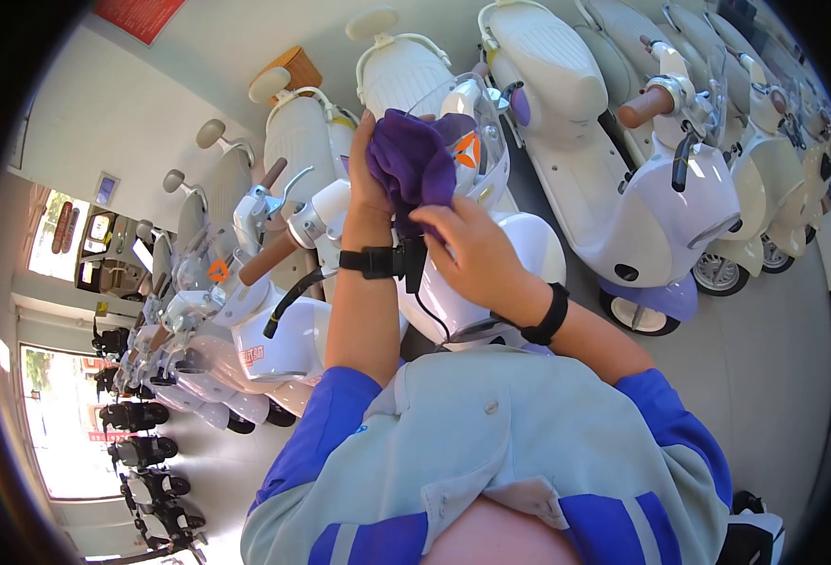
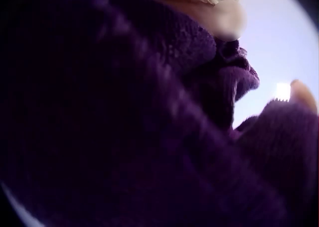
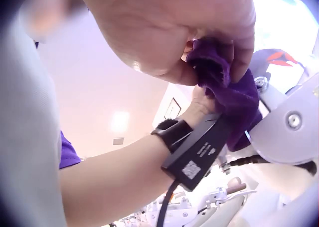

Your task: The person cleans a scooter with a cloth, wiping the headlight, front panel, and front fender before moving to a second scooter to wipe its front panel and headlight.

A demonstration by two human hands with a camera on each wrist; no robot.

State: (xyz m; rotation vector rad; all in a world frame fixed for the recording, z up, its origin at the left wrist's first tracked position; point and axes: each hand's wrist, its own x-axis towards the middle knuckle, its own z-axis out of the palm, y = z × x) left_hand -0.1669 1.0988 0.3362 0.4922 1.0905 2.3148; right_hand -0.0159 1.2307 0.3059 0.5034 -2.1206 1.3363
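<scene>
Running vert. lengthwise (head view): purple cloth [image 1: 411, 155] btwn hands [image 1: 481, 245].

Dark purple cloth [image 2: 124, 132] near and filling most of the view, blurred bare skin [image 2: 227, 21] above, fingertip [image 2: 305, 95] at right, pale background [image 2: 279, 42].

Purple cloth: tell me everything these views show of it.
The cloth is deep purple, soft-looking and fuzzy, perhaps microfibre. It is bunched into loose folds and held up in front of a white scooter; whether it touches that is unclear. The right hand pinches part of it between thumb and fingers. The left hand is against it, that hand's fingers mostly hidden.
</scene>
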